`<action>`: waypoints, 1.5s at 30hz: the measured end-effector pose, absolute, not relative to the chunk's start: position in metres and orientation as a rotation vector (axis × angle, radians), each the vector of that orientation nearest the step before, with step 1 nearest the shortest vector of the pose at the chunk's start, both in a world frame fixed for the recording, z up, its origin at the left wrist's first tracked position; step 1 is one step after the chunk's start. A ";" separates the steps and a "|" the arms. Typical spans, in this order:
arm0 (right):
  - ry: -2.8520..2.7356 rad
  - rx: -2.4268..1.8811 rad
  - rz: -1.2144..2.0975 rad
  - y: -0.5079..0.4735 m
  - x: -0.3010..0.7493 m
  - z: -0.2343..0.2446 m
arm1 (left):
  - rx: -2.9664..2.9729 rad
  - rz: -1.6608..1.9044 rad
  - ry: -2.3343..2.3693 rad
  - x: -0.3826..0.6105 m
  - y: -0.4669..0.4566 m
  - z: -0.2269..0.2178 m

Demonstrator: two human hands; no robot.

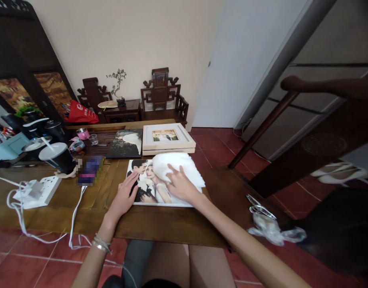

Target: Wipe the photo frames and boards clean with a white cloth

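Observation:
A photo panel with a couple's wedding portrait lies flat on the wooden table near its front edge. My left hand rests on the panel's left side, its fingers stretched out and holding nothing. A folded white cloth covers the panel's upper right part. On the left side of this cloth lies my right hand, palm down with its fingers spread. The cloth hides the panel's upper right corner.
Behind the panel sit a framed picture and a dark photo panel. To the left are a lidded cup, a phone and a power strip with white cables. Scissors and crumpled plastic lie to the right.

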State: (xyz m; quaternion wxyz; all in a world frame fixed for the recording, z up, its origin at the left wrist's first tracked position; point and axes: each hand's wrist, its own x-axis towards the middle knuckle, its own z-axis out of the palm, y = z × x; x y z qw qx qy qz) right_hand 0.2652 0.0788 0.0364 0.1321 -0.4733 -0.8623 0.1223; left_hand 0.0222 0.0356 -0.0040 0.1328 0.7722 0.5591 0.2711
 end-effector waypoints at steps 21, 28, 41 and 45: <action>-2.497 -1.395 0.371 0.106 0.260 0.044 | 2.232 0.785 1.613 0.021 0.034 -0.004; -2.494 -1.418 0.374 0.093 0.258 0.043 | 2.243 0.808 1.624 0.022 0.037 -0.008; -2.617 -1.127 0.514 -0.017 0.287 0.040 | 2.242 0.771 1.631 0.024 0.035 -0.002; -2.591 -1.305 0.435 0.038 0.279 0.042 | 2.244 0.767 1.617 0.023 0.036 -0.002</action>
